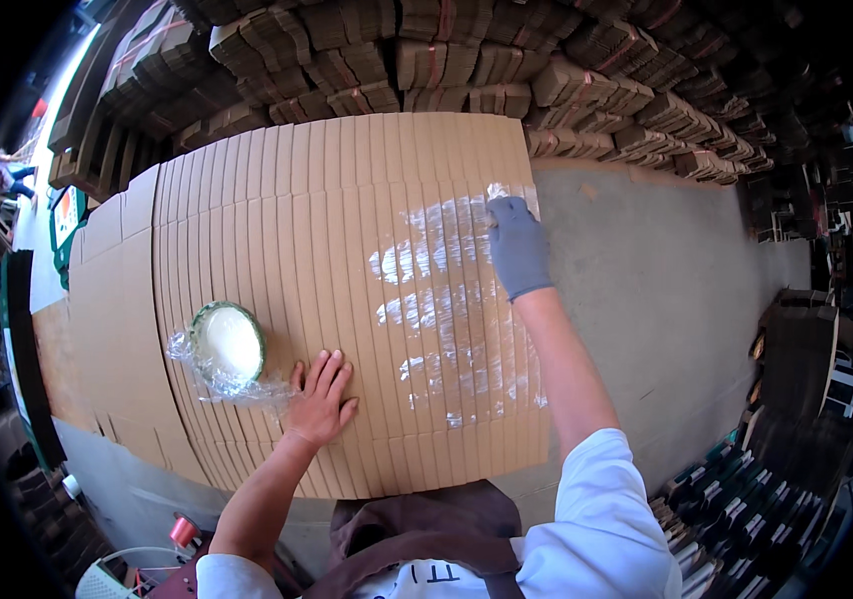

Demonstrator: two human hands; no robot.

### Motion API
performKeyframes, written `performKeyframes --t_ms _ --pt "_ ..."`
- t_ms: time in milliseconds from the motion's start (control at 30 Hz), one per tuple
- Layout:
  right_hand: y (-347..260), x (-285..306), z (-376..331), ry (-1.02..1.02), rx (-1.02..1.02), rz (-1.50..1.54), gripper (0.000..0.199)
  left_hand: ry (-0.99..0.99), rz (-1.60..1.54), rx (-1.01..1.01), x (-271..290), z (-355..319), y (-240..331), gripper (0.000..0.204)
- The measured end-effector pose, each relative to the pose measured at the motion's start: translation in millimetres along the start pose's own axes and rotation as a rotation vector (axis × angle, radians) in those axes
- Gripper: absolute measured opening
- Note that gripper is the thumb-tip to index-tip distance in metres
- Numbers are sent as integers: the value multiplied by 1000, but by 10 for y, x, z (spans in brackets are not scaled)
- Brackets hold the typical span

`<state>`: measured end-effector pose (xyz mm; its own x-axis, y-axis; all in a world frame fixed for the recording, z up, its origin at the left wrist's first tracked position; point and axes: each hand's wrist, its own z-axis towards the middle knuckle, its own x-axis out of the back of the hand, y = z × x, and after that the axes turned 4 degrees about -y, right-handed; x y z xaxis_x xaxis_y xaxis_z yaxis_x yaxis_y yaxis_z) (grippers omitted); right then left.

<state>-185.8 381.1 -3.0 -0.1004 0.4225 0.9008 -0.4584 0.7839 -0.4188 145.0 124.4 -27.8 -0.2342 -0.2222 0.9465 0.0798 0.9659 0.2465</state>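
Overlapping cardboard sheets (257, 220) lie fanned out in front of me, their edges making a row of narrow strips. White paste (436, 309) is smeared in streaks across the strips on the right. My right hand (518, 245), in a grey glove, is closed at the far right end of the streaks; what it grips is mostly hidden. My bare left hand (322, 399) rests with fingers spread on the cardboard, beside crumpled clear plastic film (247, 389). Just left of that hand stands a round tub with a green rim (263, 344), holding white paste.
Tied bundles of flat cardboard (436, 65) are stacked along the far side. Grey floor (636, 290) stretches to the right. Dark racks or stacks (746, 509) stand at the lower right. A red spool (185, 530) is at the lower left, and another person (12, 178) is at the far left.
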Motion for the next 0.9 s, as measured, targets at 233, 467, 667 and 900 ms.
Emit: performKeyframes --t_ms 233,467,667,900 --pt "-425 -290 -76 -95 88 27 28 23 -2 -8 -11 19 21 67" --pt "-450 -290 -23 -60 31 -30 26 27 5 -14 -17 36 21 67" --pt "-282 -228 44 -44 -39 76 22 11 11 -2 -20 34 32 68" --pt "-53 -68 46 63 -164 84 17 -7 2 9 10 14 16 67"
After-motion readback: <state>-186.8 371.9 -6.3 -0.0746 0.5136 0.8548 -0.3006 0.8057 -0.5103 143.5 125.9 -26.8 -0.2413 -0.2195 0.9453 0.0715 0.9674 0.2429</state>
